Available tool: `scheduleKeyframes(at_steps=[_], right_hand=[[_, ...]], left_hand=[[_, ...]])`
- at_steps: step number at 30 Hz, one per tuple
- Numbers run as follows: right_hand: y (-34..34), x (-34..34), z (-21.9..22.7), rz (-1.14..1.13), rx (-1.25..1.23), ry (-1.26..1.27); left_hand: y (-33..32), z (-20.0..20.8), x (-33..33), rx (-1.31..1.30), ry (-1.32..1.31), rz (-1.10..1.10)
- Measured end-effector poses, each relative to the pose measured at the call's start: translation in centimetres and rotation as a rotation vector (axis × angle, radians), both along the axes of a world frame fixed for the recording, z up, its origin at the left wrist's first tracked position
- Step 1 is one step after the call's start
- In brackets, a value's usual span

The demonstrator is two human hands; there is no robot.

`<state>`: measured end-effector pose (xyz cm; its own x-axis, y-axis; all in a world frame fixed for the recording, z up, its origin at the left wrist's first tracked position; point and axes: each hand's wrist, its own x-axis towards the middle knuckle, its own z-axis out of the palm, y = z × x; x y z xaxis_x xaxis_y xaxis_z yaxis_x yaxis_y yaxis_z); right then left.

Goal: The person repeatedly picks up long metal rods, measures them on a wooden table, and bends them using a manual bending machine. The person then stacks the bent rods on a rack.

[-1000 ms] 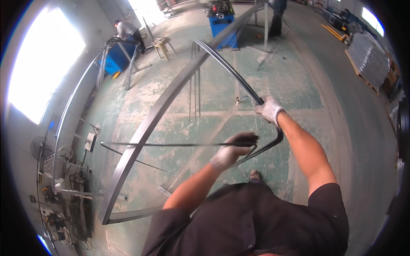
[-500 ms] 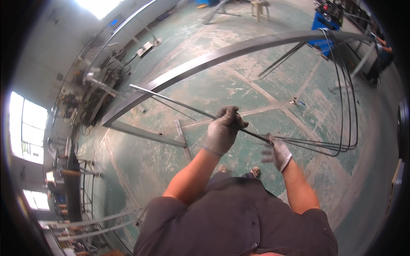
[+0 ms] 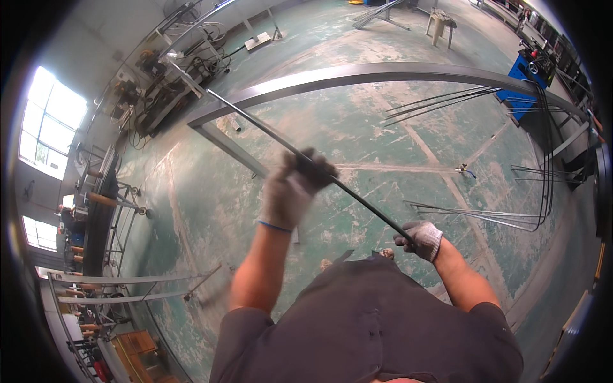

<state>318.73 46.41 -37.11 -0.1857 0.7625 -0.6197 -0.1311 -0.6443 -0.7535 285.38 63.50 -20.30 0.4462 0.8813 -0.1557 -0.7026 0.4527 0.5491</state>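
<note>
A long thin dark metal rod (image 3: 365, 204) runs slantwise in front of me, from upper left down to the right. Partway along it, my left hand (image 3: 295, 188) in a grey work glove is closed round the rod, somewhat blurred. Around the rod's lower right end my right hand (image 3: 420, 240), gloved too, has its fingers closed. The far tip of the rod overlaps the left part of a grey square-tube metal frame (image 3: 357, 73) in the picture; whether they touch I cannot tell. Several bent dark rods (image 3: 546, 159) hang from the frame's right part.
A blue cabinet (image 3: 520, 86) stands beyond the frame at the right, and a stool (image 3: 440, 29) at the back. Machinery (image 3: 166, 96) lines the left wall. A metal rack (image 3: 128, 287) is at my lower left. A small valve-like fitting (image 3: 465, 170) lies on the green floor.
My left hand has moved left with the rod, which now slopes more steeply. My right hand, earlier with fingers spread beside the rod, has closed on its end. The view has shifted.
</note>
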Motion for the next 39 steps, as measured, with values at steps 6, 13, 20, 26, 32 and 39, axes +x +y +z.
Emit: scheduleKeyframes(at_steps=[6,13,20,26,32,39], right_hand=[[-1.2,-4.9,3.9,-0.112,-0.052,-0.254],[-2.0,-5.8,3.4,-0.101,0.021,-0.287],[-1.5,-11.3,-0.9,-0.07,0.013,-0.146],[-3.6,-13.7,-7.7,-0.394,0.102,-0.066],[-8.1,-11.4,-8.6,-0.644,0.126,-0.434],[-15.6,-6.0,-9.9,-0.966,0.163,-0.753]], left_hand=[[9.2,1.5,-17.6,0.171,-0.171,0.016],[11.9,13.1,-20.8,0.31,-0.093,0.101],[9.0,19.1,-28.5,0.226,0.144,0.148],[2.1,18.3,-32.1,0.18,0.83,0.37],[-1.2,12.8,-33.9,-0.012,1.076,0.268],[-0.3,5.4,-30.7,0.091,1.265,0.015]])
